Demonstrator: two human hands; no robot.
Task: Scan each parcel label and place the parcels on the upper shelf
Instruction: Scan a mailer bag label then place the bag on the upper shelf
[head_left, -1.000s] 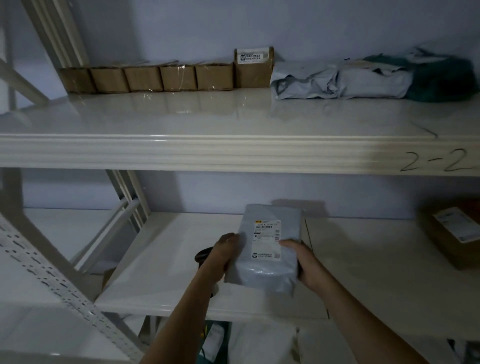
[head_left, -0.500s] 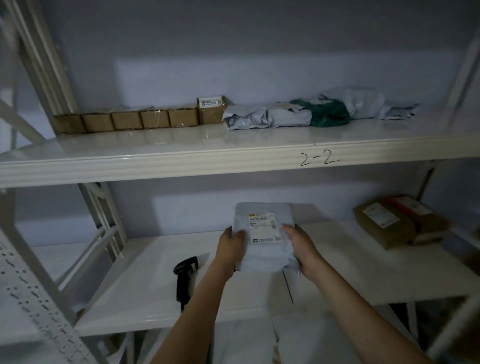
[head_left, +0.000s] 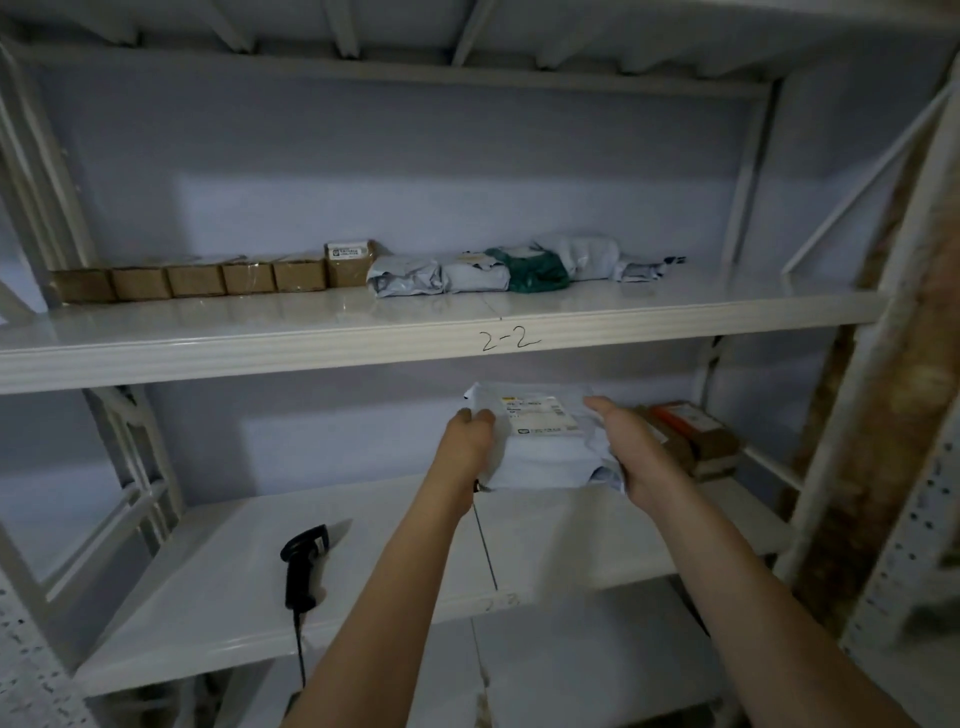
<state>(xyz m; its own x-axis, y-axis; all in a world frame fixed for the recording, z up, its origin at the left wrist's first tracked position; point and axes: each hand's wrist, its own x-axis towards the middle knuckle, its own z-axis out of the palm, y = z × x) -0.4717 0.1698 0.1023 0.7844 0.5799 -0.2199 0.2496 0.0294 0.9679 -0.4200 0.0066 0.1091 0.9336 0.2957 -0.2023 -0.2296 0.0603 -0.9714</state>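
A grey poly-bag parcel (head_left: 540, 452) with a white label facing me is held up in the air, just below the front lip of the upper shelf (head_left: 415, 338) marked "2-2". My left hand (head_left: 467, 441) grips its left edge and my right hand (head_left: 631, 457) grips its right edge. The black handheld scanner (head_left: 304, 564) lies on the lower shelf (head_left: 208, 597) to the left of my arms, its cable hanging over the front edge.
On the upper shelf a row of small brown boxes (head_left: 197, 278) runs along the back left, then several grey and one green poly parcels (head_left: 519, 267). Brown parcels (head_left: 685, 436) are stacked at the lower shelf's right end. White rack posts stand on both sides.
The scanner now lies on the lower shelf instead of in my left hand. Both hands have lifted the grey parcel up toward the upper shelf's edge, and my view has tilted upward.
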